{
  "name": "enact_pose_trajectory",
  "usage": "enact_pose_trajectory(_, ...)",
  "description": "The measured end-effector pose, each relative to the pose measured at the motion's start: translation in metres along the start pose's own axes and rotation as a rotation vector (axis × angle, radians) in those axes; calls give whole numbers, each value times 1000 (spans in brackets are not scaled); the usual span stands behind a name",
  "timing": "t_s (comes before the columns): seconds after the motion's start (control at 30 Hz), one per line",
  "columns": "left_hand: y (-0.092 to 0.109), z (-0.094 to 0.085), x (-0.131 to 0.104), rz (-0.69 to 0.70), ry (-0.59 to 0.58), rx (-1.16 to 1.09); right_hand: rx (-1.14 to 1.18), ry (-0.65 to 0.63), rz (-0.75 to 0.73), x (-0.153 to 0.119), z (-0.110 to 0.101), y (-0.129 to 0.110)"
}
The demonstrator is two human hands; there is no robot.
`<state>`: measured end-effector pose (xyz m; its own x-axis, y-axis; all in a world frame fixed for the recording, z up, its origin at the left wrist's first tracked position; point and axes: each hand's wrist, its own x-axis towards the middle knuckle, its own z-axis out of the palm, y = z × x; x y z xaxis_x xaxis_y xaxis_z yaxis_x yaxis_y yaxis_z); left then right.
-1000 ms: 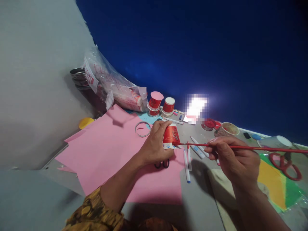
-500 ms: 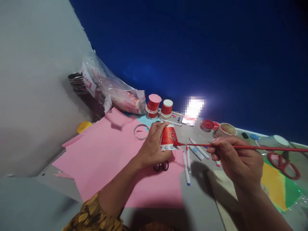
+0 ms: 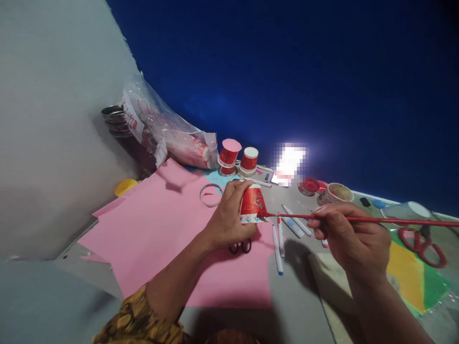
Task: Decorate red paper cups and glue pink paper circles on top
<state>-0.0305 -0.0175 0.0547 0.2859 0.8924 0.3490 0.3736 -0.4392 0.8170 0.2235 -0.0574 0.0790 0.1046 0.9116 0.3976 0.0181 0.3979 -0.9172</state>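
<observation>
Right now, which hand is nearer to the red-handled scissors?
Right: the right hand, holding the red brush, is just left of the red-handled scissors; the left hand, gripping a red-and-white cup, is much farther left.

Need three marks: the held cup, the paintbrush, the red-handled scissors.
Held cup (image 3: 252, 204): head view, on its red side.
Paintbrush (image 3: 373, 220): head view, on the red handle.
Red-handled scissors (image 3: 418, 241): head view, on the handles, near where the loops meet.
</observation>
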Motion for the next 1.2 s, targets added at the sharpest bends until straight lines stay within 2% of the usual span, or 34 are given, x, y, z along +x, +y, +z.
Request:
enact_pose_trajectory(0.33,-1,1,0,2,8,-2,-11,-12,12,0,0,3)
enact_pose_trajectory(0.57,-2,1,0,9,9,7,34,41,1,2,0,1)
enact_pose_trajectory(1.2,-1,2,-1,-9,-34,11,-82,-6,-23,0,5,-2)
